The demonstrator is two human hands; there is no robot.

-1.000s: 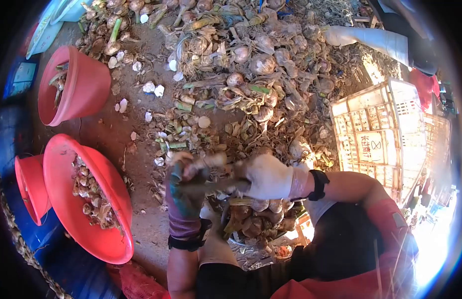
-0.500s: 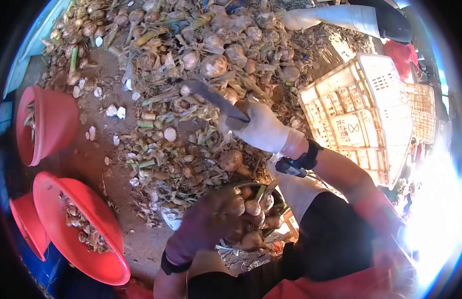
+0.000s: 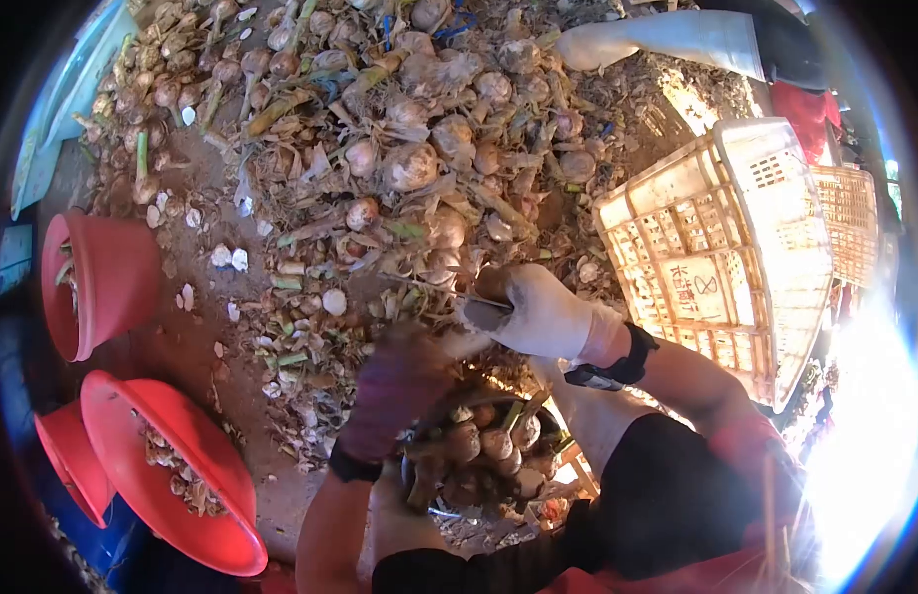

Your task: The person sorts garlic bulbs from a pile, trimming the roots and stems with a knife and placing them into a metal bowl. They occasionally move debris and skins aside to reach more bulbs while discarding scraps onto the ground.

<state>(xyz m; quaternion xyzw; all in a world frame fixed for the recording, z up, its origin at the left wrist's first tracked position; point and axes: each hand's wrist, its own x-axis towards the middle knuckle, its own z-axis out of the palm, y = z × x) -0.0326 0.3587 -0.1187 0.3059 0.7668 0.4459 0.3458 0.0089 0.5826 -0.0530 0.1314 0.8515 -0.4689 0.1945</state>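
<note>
My right hand (image 3: 546, 312), in a pale glove, is closed round a knife (image 3: 486, 313) whose thin blade points left over the garlic heap. My left hand (image 3: 394, 391), in a dark purple glove, is smeared by motion just below and left of the knife. Its fingers cannot be made out, nor whether they hold anything. Close to its right, between my legs, a dark-rimmed container holds several garlic bulbs (image 3: 496, 443). Cut stems and loose husks (image 3: 315, 342) lie left of my hands. A large heap of garlic with stems (image 3: 411, 166) spreads beyond them.
A red basin (image 3: 236, 495) with garlic scraps and a red bucket (image 3: 117, 282) stand at the left. On the right is a cream plastic crate (image 3: 676, 213), with another crate (image 3: 845, 223) behind it. Another person's covered leg or arm (image 3: 667, 42) extends in at the top right.
My right hand has moved slightly down and right, and the knife has turned edge-on. My left hand has risen from beside the container towards the knife. The whole view has shifted a little.
</note>
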